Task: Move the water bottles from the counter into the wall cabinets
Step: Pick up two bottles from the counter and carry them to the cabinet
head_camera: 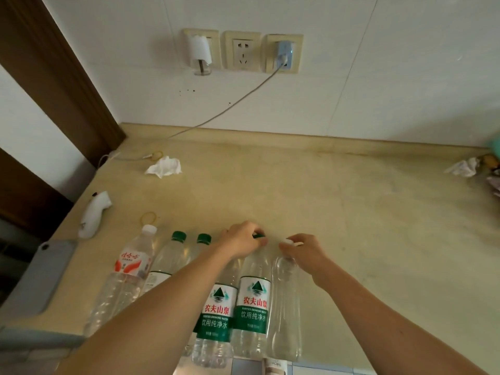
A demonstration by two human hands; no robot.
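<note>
Worktop [338, 212] fills the view, beige, wall with sockets behind; I see no cabinets in frame. Bottles stand in a row at the near edge, five or six, all on the worktop, so I judge nothing visibly stored yet and the whole row left to move. Red-label bottle [127, 269] at far left, two green-cap bottles beside it, then the green-label bottle [253, 299], then the clear unlabelled bottle [286, 307] touching it. My left hand [240, 240] has its grip closed round the green cap of the green-label bottle. My right hand [304, 249] pinches the clear bottle's white cap. Crumpled tissue [163, 167] lies well apart, rubber band [148, 217] near the row.
</note>
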